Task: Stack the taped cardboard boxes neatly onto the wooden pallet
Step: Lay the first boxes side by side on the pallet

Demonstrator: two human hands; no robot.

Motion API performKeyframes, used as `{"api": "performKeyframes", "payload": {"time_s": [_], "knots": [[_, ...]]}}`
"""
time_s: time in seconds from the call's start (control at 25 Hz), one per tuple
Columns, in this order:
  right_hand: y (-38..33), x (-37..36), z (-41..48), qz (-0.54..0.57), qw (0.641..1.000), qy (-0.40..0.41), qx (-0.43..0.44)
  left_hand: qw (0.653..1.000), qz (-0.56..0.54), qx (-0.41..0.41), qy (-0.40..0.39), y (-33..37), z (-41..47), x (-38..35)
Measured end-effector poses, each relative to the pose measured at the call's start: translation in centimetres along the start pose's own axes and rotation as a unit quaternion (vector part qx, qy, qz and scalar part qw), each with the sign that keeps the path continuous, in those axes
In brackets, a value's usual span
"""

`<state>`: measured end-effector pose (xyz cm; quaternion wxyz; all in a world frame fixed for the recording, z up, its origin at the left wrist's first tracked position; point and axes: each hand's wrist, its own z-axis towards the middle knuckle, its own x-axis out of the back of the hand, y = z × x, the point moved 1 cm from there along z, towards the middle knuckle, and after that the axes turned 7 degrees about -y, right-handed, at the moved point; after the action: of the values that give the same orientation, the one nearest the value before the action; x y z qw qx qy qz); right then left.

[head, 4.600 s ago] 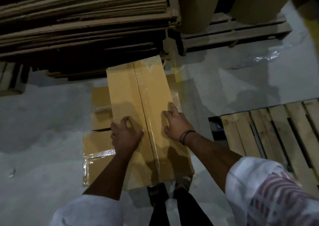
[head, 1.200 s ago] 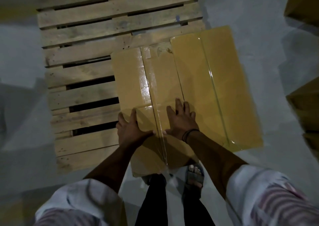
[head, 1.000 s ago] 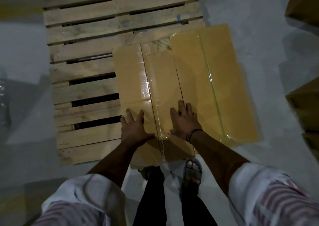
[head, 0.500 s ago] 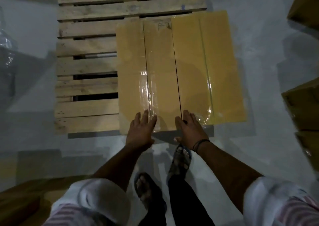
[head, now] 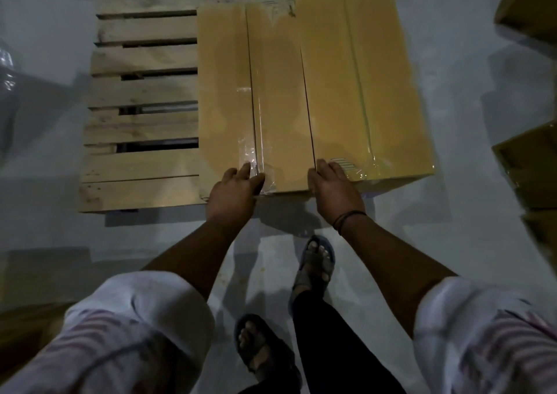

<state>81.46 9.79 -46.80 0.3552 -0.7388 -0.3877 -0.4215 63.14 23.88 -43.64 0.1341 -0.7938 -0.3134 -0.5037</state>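
The left hand (head: 233, 191) rested its fingers on the top of the left box (head: 253, 92) at the box's near edge, over the clear tape (head: 256, 164). The right hand (head: 334, 188) lay at the same edge, at the seam against the right box (head: 361, 86). Neither grip was clamped; the fingers were loosely extended, touching cardboard. Both boxes sat flat and side by side, touching, on the right part of the pallet (head: 141, 92). Left of them the pallet showed bare slats. Spare boxes (head: 530, 164) stood on the floor (head: 470, 62) right of the pallet.
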Motion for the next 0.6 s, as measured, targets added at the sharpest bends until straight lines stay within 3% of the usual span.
{"api": "performKeyframes", "payload": {"time_s": [0.16, 0.6], "knots": [[0.15, -0.88, 0.03, -0.023, 0.999, 0.023, 0.003, 0.999, -0.004, 0.007, 0.051, -0.04, 0.09, -1.07], [0.44, -0.17, 0.18, -0.058, 0.998, 0.014, 0.014, 0.998, 0.041, -0.009, 0.041, -0.33, 0.48, -0.24]]}}
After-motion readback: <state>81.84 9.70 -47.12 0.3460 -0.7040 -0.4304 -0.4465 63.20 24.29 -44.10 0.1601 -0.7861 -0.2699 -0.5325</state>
